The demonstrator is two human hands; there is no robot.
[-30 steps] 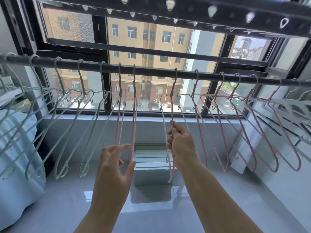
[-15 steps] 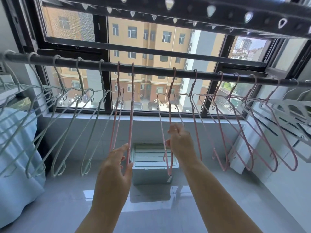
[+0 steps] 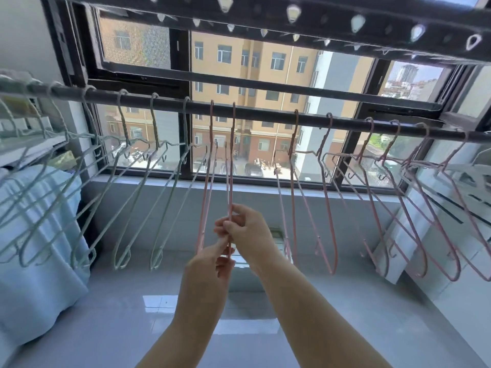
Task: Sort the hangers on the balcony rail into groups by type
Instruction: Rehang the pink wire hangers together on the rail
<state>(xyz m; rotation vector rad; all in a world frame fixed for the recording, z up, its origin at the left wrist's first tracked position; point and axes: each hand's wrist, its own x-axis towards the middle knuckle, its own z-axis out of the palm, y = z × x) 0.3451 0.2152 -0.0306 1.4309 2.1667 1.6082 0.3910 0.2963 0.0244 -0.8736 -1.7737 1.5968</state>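
Note:
A dark rail runs across the window. Several pale green wire hangers hang along its left part. Several pink wire hangers hang on the right part, and white plastic hangers sit at the far right. Two pink hangers hang side by side near the middle. My right hand grips the lower part of the right one of these, a pink hanger. My left hand pinches the bottom of the same hanger, just below my right hand.
A light blue cloth hangs at the left. A pale box sits on the floor under the window, mostly behind my hands. A white slatted panel leans at the right. An upper drying bar with holes runs overhead.
My right hand let go of the pink hanger farther right and moved left to the middle pink hanger. My left hand rose and closed on that hanger's bottom. The view shifted left.

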